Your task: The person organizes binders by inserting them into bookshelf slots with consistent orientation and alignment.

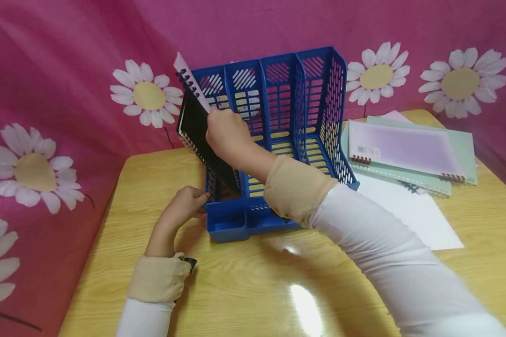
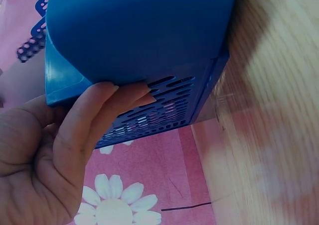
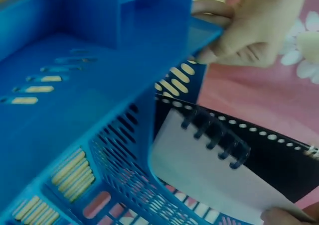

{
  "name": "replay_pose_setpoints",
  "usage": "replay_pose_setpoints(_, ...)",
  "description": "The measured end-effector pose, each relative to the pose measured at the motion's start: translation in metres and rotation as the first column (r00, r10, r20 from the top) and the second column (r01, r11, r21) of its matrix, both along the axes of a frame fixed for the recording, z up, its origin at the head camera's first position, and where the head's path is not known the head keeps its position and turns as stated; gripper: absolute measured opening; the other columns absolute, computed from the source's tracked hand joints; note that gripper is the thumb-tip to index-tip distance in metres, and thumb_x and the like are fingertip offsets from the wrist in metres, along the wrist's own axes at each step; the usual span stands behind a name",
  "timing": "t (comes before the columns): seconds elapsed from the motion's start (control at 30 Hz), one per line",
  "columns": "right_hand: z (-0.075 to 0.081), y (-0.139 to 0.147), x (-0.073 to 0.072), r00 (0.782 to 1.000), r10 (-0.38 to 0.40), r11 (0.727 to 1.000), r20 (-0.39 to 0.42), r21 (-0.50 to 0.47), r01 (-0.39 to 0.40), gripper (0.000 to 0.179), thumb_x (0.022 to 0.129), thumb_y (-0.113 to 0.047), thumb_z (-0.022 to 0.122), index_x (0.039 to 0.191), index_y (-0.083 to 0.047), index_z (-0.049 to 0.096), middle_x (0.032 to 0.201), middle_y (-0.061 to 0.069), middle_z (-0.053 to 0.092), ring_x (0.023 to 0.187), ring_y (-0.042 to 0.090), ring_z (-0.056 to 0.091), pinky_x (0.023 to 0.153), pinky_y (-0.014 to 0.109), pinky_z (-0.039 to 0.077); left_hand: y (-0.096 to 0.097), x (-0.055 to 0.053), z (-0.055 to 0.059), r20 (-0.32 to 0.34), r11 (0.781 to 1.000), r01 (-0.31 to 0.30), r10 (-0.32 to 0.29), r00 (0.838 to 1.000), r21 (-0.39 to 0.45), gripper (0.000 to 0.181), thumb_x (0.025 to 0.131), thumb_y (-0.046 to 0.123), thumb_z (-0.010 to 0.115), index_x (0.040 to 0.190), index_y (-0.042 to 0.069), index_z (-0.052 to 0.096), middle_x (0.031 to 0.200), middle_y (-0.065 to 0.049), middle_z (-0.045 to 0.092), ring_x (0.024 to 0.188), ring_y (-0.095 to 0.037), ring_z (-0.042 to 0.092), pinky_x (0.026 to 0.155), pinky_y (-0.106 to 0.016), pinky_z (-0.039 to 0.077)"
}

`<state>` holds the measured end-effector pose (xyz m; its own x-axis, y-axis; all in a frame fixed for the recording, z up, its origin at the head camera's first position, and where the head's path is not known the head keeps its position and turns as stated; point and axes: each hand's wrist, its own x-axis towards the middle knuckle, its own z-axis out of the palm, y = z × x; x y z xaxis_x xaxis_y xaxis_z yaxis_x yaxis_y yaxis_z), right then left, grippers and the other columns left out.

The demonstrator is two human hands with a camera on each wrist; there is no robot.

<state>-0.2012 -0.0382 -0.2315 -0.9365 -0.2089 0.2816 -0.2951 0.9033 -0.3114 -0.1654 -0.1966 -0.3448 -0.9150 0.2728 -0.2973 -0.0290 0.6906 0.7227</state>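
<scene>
My right hand [image 1: 227, 135] grips a black spiral notebook [image 1: 195, 117] and a pale spiral-bound one [image 3: 204, 168] together, near their upper edges. Both slant down into the leftmost compartment of a blue plastic file rack [image 1: 337, 89]. The lower ends of the notebooks are inside that slot, against its perforated wall. At the rack's front left corner, my left hand [image 1: 183, 205] holds the edge; the left wrist view shows its fingers [image 2: 82, 120] on the outer side. Only fingertips of the right hand appear in the right wrist view.
Several spiral notebooks with lilac [image 1: 405, 147] and pale green covers [image 1: 461, 145] lie stacked right of the rack. White paper [image 1: 409, 215] lies partly under them. A pink flowered cloth [image 1: 257, 28] hangs behind the wooden table [image 1: 244, 285].
</scene>
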Motion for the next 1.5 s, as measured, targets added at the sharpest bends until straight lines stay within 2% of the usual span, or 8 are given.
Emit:
replay_pose_setpoints(0.13, -0.018, -0.002, 0.001, 1.0, 0.012, 1.0, -0.015, 0.009, -0.012, 0.02, 0.095, -0.014, 0.048, 0.098, 0.0, 0.061, 0.095, 0.015, 0.068, 0.081, 0.029, 0.068, 0.062, 0.038, 0.057, 0.002, 0.001, -0.003, -0.006, 1.0, 0.003, -0.003, 1.0, 0.004, 0.042, 0.099, 0.012, 0.044, 0.057, 0.012, 0.038, 0.061, 0.0, 0.044, 0.068, -0.019, 0.065, 0.073, -0.04, 0.058)
replay_pose_setpoints(0.37, -0.054, 0.002, 0.005, 0.998, 0.052, 0.99, -0.046, 0.137, -0.046, 0.019, 0.09, -0.015, 0.059, 0.097, 0.003, 0.06, 0.09, 0.014, 0.068, 0.077, 0.029, 0.069, 0.06, 0.038, 0.058, 0.004, 0.0, -0.008, -0.011, 1.0, -0.011, 0.012, 1.0, 0.009, 0.041, 0.098, 0.012, 0.044, 0.058, 0.011, 0.039, 0.066, -0.003, 0.048, 0.072, -0.026, 0.068, 0.07, -0.038, 0.058)
replay_pose_setpoints(0.5, -0.075, 0.004, 0.007, 0.996, 0.083, 0.985, 0.033, 0.149, -0.087, 0.015, 0.091, -0.011, 0.057, 0.094, 0.002, 0.062, 0.089, 0.014, 0.067, 0.078, 0.029, 0.069, 0.06, 0.039, 0.058, 0.003, 0.002, -0.009, -0.023, 1.0, -0.012, 0.011, 1.0, -0.01, 0.041, 0.098, 0.013, 0.045, 0.057, 0.012, 0.039, 0.063, -0.005, 0.051, 0.07, -0.024, 0.068, 0.069, -0.037, 0.058)
replay_pose_setpoints(0.6, -0.084, 0.004, 0.009, 0.99, 0.093, 0.986, 0.105, 0.128, -0.106, 0.014, 0.093, -0.01, 0.054, 0.094, 0.001, 0.064, 0.089, 0.014, 0.067, 0.079, 0.029, 0.069, 0.06, 0.039, 0.058, 0.002, 0.004, -0.011, -0.019, 1.0, -0.016, 0.016, 1.0, -0.013, 0.042, 0.098, 0.013, 0.045, 0.056, 0.012, 0.038, 0.062, -0.006, 0.052, 0.068, -0.022, 0.068, 0.069, -0.037, 0.058)
replay_pose_setpoints(0.87, -0.085, 0.004, 0.009, 0.989, 0.084, 0.986, 0.12, 0.131, -0.099, 0.014, 0.094, -0.009, 0.053, 0.094, 0.0, 0.063, 0.088, 0.014, 0.066, 0.078, 0.028, 0.069, 0.057, 0.038, 0.058, 0.001, 0.006, -0.01, -0.013, 1.0, -0.007, 0.007, 1.0, 0.019, 0.04, 0.098, 0.012, 0.044, 0.059, 0.013, 0.034, 0.063, -0.004, 0.047, 0.071, -0.022, 0.066, 0.07, -0.038, 0.059)
replay_pose_setpoints(1.17, -0.076, 0.008, 0.014, 0.985, 0.105, 0.993, 0.141, 0.044, -0.112, 0.018, 0.095, -0.017, 0.054, 0.095, 0.0, 0.061, 0.089, 0.015, 0.068, 0.079, 0.027, 0.068, 0.06, 0.038, 0.057, 0.0, 0.005, -0.007, -0.013, 1.0, -0.001, 0.001, 1.0, 0.005, 0.042, 0.098, 0.013, 0.044, 0.058, 0.013, 0.035, 0.06, -0.002, 0.046, 0.071, -0.024, 0.067, 0.07, -0.039, 0.058)
replay_pose_setpoints(1.33, -0.065, 0.015, 0.014, 0.968, 0.132, 0.99, 0.212, 0.015, -0.138, 0.022, 0.091, -0.024, 0.064, 0.095, -0.002, 0.064, 0.089, 0.01, 0.068, 0.079, 0.022, 0.067, 0.064, 0.032, 0.055, 0.0, 0.005, -0.004, -0.023, 1.0, 0.01, -0.01, 1.0, -0.002, 0.042, 0.099, 0.013, 0.044, 0.057, 0.013, 0.036, 0.061, -0.003, 0.048, 0.073, -0.025, 0.068, 0.069, -0.037, 0.059)
replay_pose_setpoints(1.5, -0.057, 0.027, 0.012, 0.954, 0.107, 0.992, 0.281, 0.037, -0.123, 0.02, 0.09, -0.026, 0.064, 0.081, -0.009, 0.063, 0.073, 0.002, 0.062, 0.064, 0.015, 0.06, 0.053, 0.027, 0.048, 0.001, 0.001, 0.0, -0.025, 0.999, 0.017, -0.018, 1.0, -0.037, 0.042, 0.099, 0.015, 0.043, 0.058, 0.013, 0.035, 0.064, -0.012, 0.054, 0.079, -0.032, 0.069, 0.072, -0.038, 0.058)
